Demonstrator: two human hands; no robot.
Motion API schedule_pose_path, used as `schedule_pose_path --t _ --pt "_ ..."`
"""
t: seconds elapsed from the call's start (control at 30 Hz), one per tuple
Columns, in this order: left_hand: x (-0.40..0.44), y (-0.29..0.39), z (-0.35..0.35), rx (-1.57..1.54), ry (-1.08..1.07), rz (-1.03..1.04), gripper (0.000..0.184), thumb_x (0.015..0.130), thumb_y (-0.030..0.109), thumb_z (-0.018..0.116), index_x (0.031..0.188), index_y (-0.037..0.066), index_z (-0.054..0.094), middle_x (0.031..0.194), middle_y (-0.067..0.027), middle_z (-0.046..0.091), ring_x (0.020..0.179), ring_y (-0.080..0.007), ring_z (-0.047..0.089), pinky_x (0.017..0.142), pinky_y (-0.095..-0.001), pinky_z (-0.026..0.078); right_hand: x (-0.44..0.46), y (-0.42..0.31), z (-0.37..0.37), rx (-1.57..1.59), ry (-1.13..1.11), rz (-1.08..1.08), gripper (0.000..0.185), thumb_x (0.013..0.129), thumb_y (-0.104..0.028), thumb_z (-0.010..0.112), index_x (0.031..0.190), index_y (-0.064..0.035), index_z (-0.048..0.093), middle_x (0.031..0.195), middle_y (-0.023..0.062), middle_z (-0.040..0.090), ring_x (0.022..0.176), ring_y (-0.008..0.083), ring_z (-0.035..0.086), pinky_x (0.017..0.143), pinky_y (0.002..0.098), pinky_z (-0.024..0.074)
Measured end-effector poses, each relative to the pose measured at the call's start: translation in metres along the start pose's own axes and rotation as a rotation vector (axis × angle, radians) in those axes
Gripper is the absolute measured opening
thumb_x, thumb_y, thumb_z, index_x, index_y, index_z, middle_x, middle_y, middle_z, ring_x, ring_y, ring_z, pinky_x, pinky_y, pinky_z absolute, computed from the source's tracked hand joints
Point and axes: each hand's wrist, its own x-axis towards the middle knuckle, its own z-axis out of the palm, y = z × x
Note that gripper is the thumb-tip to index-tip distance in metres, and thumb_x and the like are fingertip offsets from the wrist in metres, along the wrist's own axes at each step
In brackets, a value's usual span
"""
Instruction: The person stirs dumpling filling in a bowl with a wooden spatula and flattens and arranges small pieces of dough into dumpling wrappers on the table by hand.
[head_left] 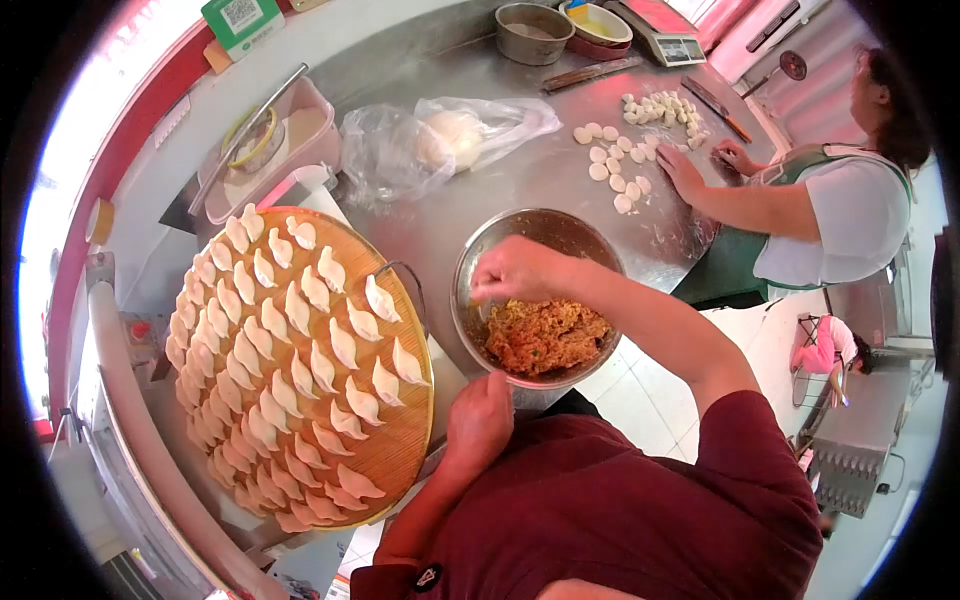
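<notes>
A steel bowl (575, 224) holds an orange-brown minced filling (550, 340). Over the bowl's left side is my right hand (515, 272), its fingers closed around something I cannot make out, just above the filling. My left hand (482, 420) is closed at the bowl's near rim; whatever it grips is hidden. Left of the bowl, a round wooden tray (385, 400) carries rows of folded white dumplings (342, 342).
Across the steel table (400, 235), a co-worker (840, 215) has both hands near small dough pieces (618, 170). Behind the bowl lie bagged dough (452, 138), a knife (715, 108), a steel pot (533, 35) and a scale (672, 48). A plastic bin (325, 150) stands behind the tray.
</notes>
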Motion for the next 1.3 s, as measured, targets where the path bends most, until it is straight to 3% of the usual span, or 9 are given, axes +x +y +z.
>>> schedule_pose_path --t 0.07,0.27,0.37,0.47,0.67,0.87,1.07,1.17,1.3 --pt "0.001 0.000 0.000 -0.007 0.013 0.016 0.010 0.083 0.009 0.054 0.083 0.003 0.047 0.071 -0.0172 0.055 0.065 -0.0366 0.055 0.058 -0.0466 0.043 -0.013 0.008 0.011 -0.041 0.069 -0.132 0.025 0.079 -0.030 0.057 0.081 -0.0072 0.067 0.075 0.0132 0.063 0.069 0.0311 0.060 0.065 0.0384 0.0473" --pt "0.001 0.000 -0.001 -0.011 -0.016 0.020 0.010 0.083 0.009 0.053 0.080 0.003 0.046 0.071 -0.0168 0.054 0.066 -0.0358 0.054 0.058 -0.0458 0.043 -0.015 0.031 -0.031 -0.167 0.341 0.144 0.024 0.079 -0.028 0.056 0.077 -0.0058 0.065 0.075 0.0133 0.062 0.069 0.0314 0.059 0.064 0.0382 0.0466" --pt "0.002 0.001 -0.002 -0.005 -0.002 0.030 0.011 0.083 0.009 0.053 0.080 0.003 0.046 0.072 -0.0168 0.054 0.066 -0.0358 0.054 0.058 -0.0456 0.043 0.005 0.032 -0.027 -0.250 0.322 -0.019 0.027 0.079 -0.030 0.056 0.078 -0.0052 0.065 0.074 0.0141 0.062 0.069 0.0315 0.058 0.064 0.0390 0.0467" --pt "0.001 0.001 -0.002 0.003 -0.002 0.028 0.011 0.083 0.010 0.053 0.081 0.003 0.046 0.073 -0.0166 0.054 0.066 -0.0355 0.054 0.058 -0.0454 0.044 0.015 0.004 -0.022 -0.104 0.178 0.002 0.029 0.078 -0.033 0.055 0.080 -0.0053 0.065 0.075 0.0153 0.062 0.070 0.0322 0.059 0.064 0.0404 0.0471" --pt "0.001 0.001 -0.002 -0.005 -0.005 0.020 0.010 0.083 0.010 0.054 0.082 0.002 0.047 0.073 -0.0163 0.054 0.068 -0.0349 0.055 0.060 -0.0450 0.044 0.026 0.022 -0.048 -0.260 0.262 0.212 0.030 0.076 -0.033 0.055 0.081 -0.0046 0.065 0.076 0.0178 0.062 0.074 0.0336 0.060 0.068 0.0424 0.0478" --pt "-0.001 0.001 -0.001 0.004 -0.007 0.013 0.010 0.083 0.010 0.054 0.082 0.003 0.047 0.073 -0.0162 0.054 0.069 -0.0348 0.055 0.061 -0.0451 0.045 0.021 0.001 -0.025 -0.161 0.153 0.013 0.030 0.077 -0.033 0.055 0.077 -0.0042 0.064 0.073 0.0180 0.062 0.070 0.0353 0.059 0.066 0.0431 0.0475" --pt "0.000 0.002 -0.002 -0.010 -0.010 0.013 0.011 0.083 0.011 0.054 0.082 0.003 0.047 0.074 -0.0166 0.055 0.069 -0.0355 0.055 0.061 -0.0456 0.045 0.009 0.013 -0.039 -0.111 0.346 0.132 0.031 0.078 -0.034 0.058 0.077 -0.0040 0.064 0.071 0.0149 0.062 0.065 0.0318 0.059 0.062 0.0393 0.0466" --pt "0.000 0.003 -0.003 -0.006 -0.026 0.004 0.012 0.084 0.012 0.054 0.083 0.003 0.047 0.075 -0.0169 0.055 0.070 -0.0357 0.055 0.062 -0.0457 0.045 0.006 0.006 -0.027 -0.050 0.279 -0.053 0.027 0.078 -0.032 0.061 0.079 -0.0049 0.065 0.071 0.0131 0.063 0.063 0.0299 0.059 0.060 0.0372 0.0468" --pt "-0.001 0.003 -0.004 0.003 -0.024 0.000 0.013 0.084 0.013 0.054 0.083 0.003 0.047 0.075 -0.0172 0.055 0.071 -0.0359 0.055 0.062 -0.0459 0.045 0.003 0.009 -0.031 -0.075 0.370 0.102 0.025 0.078 -0.031 0.061 0.079 -0.0063 0.065 0.071 0.0116 0.063 0.064 0.0280 0.060 0.060 0.0365 0.0462"
